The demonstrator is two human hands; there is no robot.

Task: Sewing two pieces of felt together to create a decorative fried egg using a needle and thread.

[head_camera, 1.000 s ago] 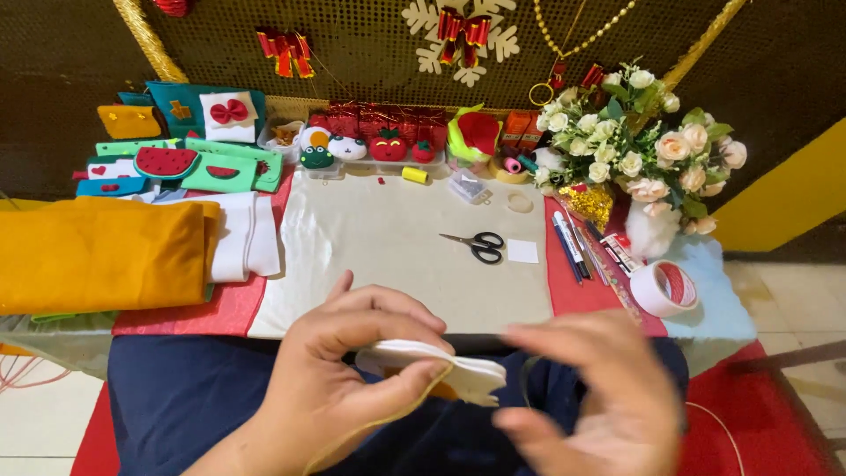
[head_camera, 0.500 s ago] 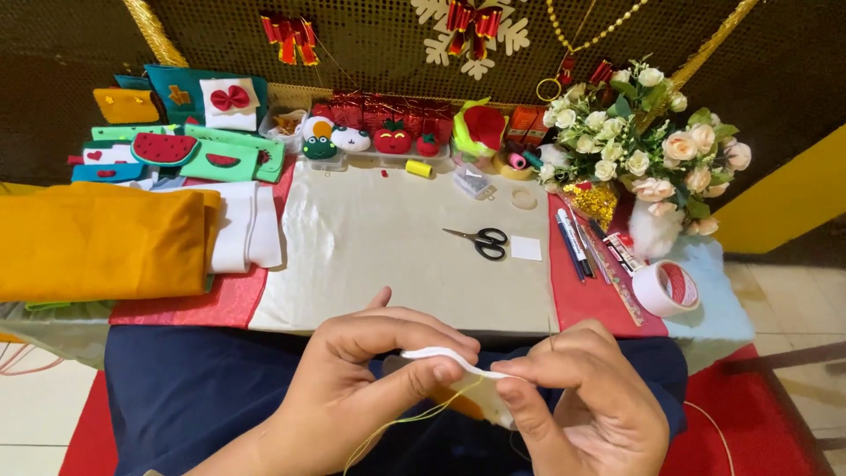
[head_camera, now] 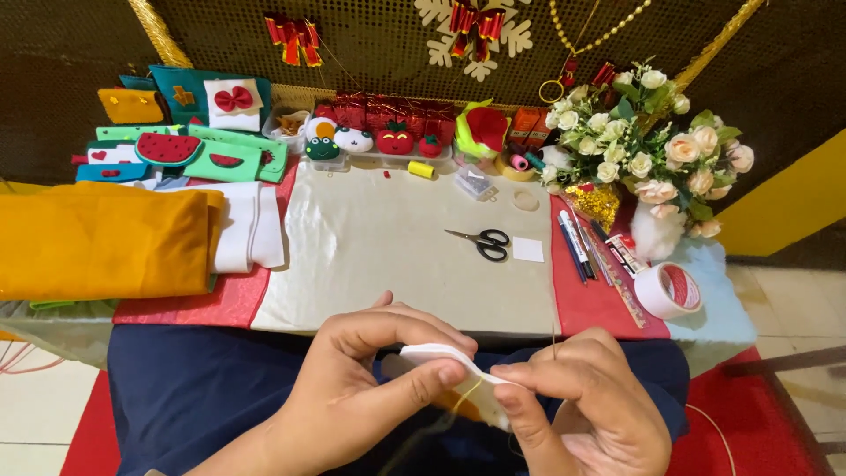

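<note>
My left hand (head_camera: 366, 388) pinches a small white felt piece (head_camera: 441, 360) between thumb and fingers, low in the head view over my lap. My right hand (head_camera: 577, 405) meets it from the right, fingertips closed on the felt's edge where a thin yellow thread (head_camera: 465, 395) runs out; a needle shaft (head_camera: 554, 339) sticks up above those fingers. Orange shows under the white piece. Black-handled scissors (head_camera: 483, 241) lie apart from both hands on the pale cloth (head_camera: 370, 256) covering the table.
Folded mustard fabric (head_camera: 97, 242) and white felt (head_camera: 251, 225) lie at left. Felt crafts (head_camera: 189, 150) and small red ornaments (head_camera: 397, 137) line the back. A flower bouquet (head_camera: 648, 150), pens (head_camera: 577, 247) and a tape roll (head_camera: 670, 289) sit at right.
My hands have drawn closer together and shifted slightly right. The right fingers have closed on the felt's edge, and the thread now trails below it.
</note>
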